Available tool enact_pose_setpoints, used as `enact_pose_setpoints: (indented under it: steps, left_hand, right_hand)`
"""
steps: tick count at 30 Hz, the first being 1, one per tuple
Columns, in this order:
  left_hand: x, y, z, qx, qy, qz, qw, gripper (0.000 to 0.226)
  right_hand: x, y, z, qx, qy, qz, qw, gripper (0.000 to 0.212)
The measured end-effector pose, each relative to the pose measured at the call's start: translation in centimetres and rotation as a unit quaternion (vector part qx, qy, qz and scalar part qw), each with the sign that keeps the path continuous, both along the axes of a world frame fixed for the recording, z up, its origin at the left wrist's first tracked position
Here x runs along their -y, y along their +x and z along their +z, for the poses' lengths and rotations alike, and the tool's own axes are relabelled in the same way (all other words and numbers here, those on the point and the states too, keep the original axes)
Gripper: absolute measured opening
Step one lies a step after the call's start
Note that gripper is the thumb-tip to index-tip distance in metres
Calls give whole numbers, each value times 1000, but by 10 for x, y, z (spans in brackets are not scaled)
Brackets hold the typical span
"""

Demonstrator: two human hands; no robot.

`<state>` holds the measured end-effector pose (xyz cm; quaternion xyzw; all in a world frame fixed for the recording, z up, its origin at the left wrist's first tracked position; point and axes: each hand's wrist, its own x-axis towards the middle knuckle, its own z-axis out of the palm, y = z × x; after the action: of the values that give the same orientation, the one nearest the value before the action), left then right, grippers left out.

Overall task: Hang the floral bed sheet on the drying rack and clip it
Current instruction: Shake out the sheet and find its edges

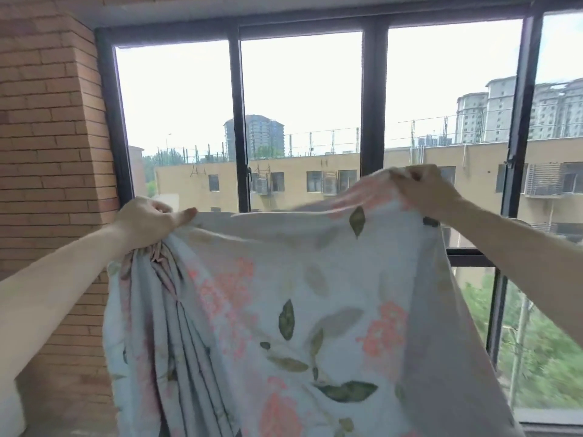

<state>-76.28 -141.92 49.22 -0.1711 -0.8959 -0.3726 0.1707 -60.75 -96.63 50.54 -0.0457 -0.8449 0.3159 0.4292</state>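
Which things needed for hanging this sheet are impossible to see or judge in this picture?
- Drying rack: none shows in the head view; the floral bed sheet fills the lower frame and may hide it.
- Clips: none visible.
- Sheet's lower end: cut off by the bottom edge.
- Right hand: its grip on the top edge is motion-blurred.
- Left hand: bunched fabric hides its fingertips.

**Colours of the sheet I hold at the window**

My floral bed sheet (pixel 284 294) is pale blue-grey, printed with coral-pink flower clusters and olive-green leaves; its turned-over right edge shows plain lilac-grey. The brick wall (pixel 47 137) on my left is orange-tan with pale mortar lines. The window frame (pixel 373 105) is black. Outside, a building (pixel 331 171) is yellow-beige under white sky.
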Motion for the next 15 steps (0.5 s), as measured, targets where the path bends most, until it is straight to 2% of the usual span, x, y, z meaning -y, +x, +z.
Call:
enact_pose_setpoints:
  steps: [1,2,4,7,9,10,13,15]
  left_hand:
    - [0,-1,0,-2,0,0,1000,57]
    - [-1,-1,-1,-6,-6,1,1000,51]
    - [-6,2,-1,-21,-32,6,999,32]
    - [-8,2,-5,-44,-40,5,998,19]
    - [-8,2,-8,-44,-44,-18,998,10]
    - [-8,5,-8,-36,-55,-36,997,11]
    - [-15,15,-8,15,-109,-126,986,44]
    - [-25,22,-7,41,-168,-171,970,50]
  right_hand:
    - [-1,0,0,-42,-22,-6,999,63]
    - [3,2,1,-44,-22,-10,999,62]
    - [14,0,-3,18,15,11,1000,59]
    - [18,-9,-10,-14,-29,12,999,56]
    - [23,-10,-12,-4,-29,23,999,55]
    - [27,-11,-13,0,-23,34,999,56]
    - [43,-20,-18,1,-13,54,998,58]
    - [53,-26,-19,-1,-17,58,998,57]
